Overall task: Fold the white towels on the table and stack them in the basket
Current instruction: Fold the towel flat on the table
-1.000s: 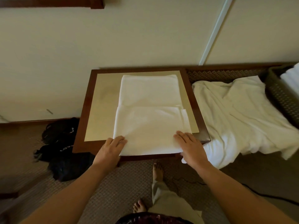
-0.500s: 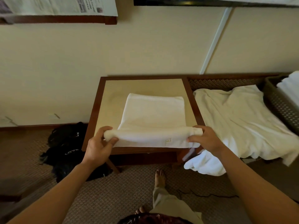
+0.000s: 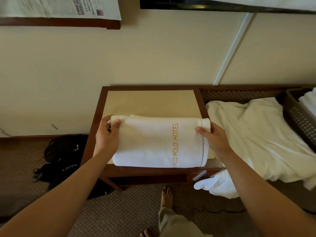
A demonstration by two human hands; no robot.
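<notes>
I have the folded white towel [image 3: 159, 142] on the desk [image 3: 150, 101] at the centre of the frame, its near edge lying close to the desk's front rim. My left hand [image 3: 106, 134] pinches the far left corner, thumb on top and fingers curled around the end of the fold. My right hand [image 3: 213, 139] holds the right end by the hem, thumb pressed on the top layer and fingers tucked beneath, so both grips are clenched on the cloth. Gold lettering runs up the right side of the towel.

The towel looks thick and soft, several layers deep, light enough to lift easily but floppy: taken by one end, I judge it would sag and the layers would slide apart. The better hold is at both short ends together, with fingers under the bottom layer and thumbs on top, clamping every layer at once. The terry should grip well against skin, so slipping is not much of a worry; losing the fold is.

The basket [image 3: 298, 120] sits at the right edge of the frame, with white folded cloth already in it [image 3: 307, 101]. Between it and the desk, a loose pile of white cloth [image 3: 256, 137] lies spread out, part of it hanging down toward the carpet at lower right. I would carry the towel level over that pile.
</notes>
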